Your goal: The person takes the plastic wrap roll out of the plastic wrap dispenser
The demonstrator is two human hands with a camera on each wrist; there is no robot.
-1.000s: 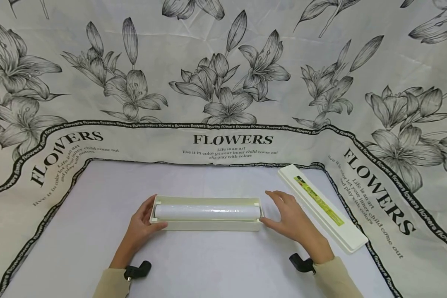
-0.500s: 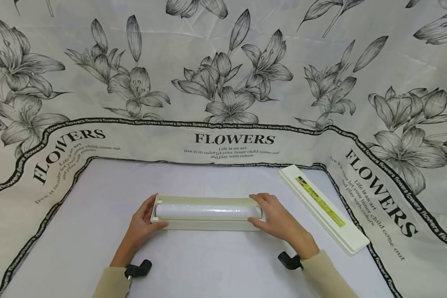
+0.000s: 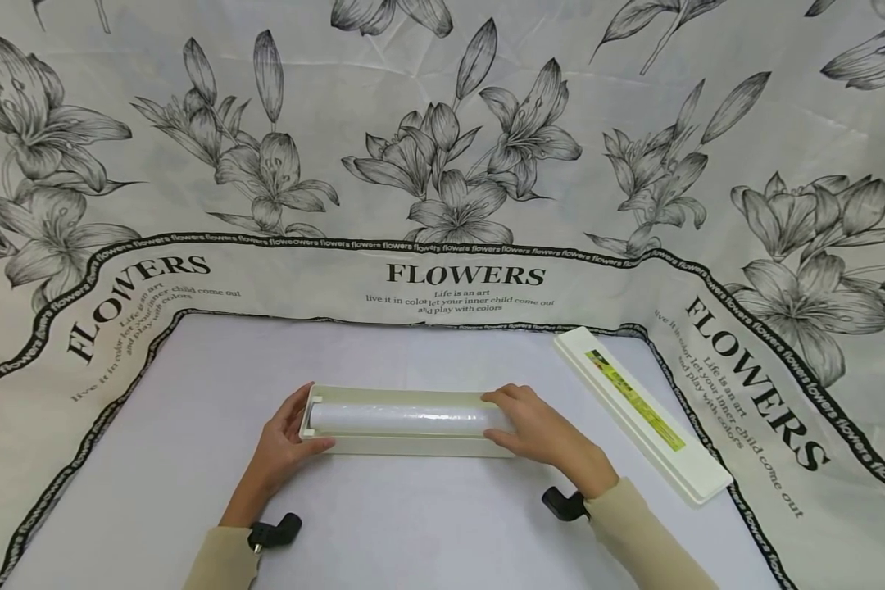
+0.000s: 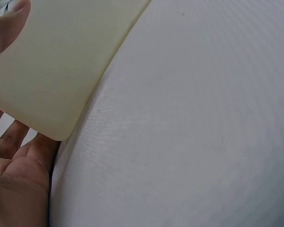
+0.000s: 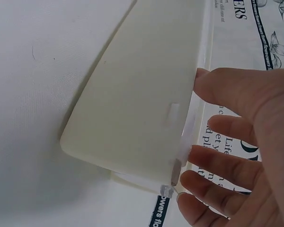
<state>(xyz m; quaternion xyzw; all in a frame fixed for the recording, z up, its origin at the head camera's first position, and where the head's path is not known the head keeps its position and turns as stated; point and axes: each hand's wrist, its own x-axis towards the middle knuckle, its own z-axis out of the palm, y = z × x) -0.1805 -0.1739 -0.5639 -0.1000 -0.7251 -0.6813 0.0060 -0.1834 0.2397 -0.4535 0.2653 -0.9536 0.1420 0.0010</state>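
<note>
An open cream cling film box (image 3: 413, 447) lies lengthwise on the table, with a shiny roll of cling film (image 3: 406, 418) inside. My left hand (image 3: 283, 438) grips the box's left end, thumb against the front wall and fingers behind the end. In the left wrist view that hand (image 4: 23, 175) is partly hidden by the box (image 4: 61, 66). Over the box's right end is my right hand (image 3: 542, 426), covering that end of the roll. The right wrist view shows its thumb at the upper edge of the box (image 5: 128, 94) and its fingers spread, loosely bent.
The long white lid (image 3: 634, 401) with a yellow-green label lies slanted at the right, near the table edge. A white cloth (image 3: 413, 524) covers the table. Behind and at both sides rises a flower-printed curtain (image 3: 465, 283). A black camera mount sits on each wrist.
My right hand has moved left from beside the box to over its right end and the roll. My left hand stays on the left end, and the box has hardly moved.
</note>
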